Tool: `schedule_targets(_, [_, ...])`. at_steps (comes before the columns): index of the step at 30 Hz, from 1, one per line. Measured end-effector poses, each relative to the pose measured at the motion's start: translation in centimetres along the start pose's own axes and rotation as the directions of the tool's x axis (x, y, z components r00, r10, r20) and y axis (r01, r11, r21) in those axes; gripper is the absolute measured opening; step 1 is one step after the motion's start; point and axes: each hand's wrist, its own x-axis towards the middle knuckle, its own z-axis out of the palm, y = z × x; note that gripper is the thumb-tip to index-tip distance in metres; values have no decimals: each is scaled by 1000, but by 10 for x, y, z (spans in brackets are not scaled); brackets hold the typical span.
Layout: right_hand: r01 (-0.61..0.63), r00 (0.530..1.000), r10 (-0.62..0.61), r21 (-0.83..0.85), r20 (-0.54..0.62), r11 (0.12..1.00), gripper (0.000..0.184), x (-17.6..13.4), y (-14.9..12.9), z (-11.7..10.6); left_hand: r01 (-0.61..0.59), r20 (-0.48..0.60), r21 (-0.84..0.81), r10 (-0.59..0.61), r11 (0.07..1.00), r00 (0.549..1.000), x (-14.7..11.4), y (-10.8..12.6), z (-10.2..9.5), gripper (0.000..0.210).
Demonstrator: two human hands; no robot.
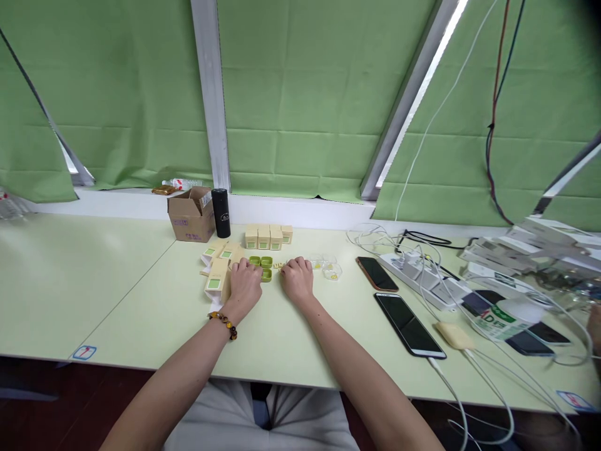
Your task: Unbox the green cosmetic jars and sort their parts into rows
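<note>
**Both hands down among small green trays and cream boxes**

The left hand [245, 283] lies knuckles up with its fingers curled over the green trays [261, 265]; it touches them, but whether it pinches one I cannot tell. The right hand [297, 279] rests loosely closed just right of the trays, its fingertips at some tiny yellow bits [278, 265]; whether it grips any of them is hidden too.

The trays sit in a tight cluster near the middle of the worktop [117, 282], closer to its far edge than its near one. Touching the left hand on its outer side is a heap of flat cream cartons [216, 270] with green squares. Behind the trays, towards the far edge, a row of upright boxes [267, 237] stands in line. Right of the right hand lie clear lids [328, 266], near but apart from it.

To handle this well, I judge that the left hand should pin one tray flat while the right hand works with fingertips only, since the parts are small and light and would skid on the smooth top. Keeping wrists low and elbows in should spare the carton heap and the box row from being knocked.

Further back stand a brown box [191, 216] and a black flask [220, 213]. Towards the right edge lie phones [407, 324] and a power strip [425, 275] amid white cables.
</note>
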Motion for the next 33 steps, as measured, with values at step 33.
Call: schedule_targets(33, [-117,990,124,107,-63,987,17,-7,6,-11,-94,55,-28,95,995,994,-2,-1,7,34])
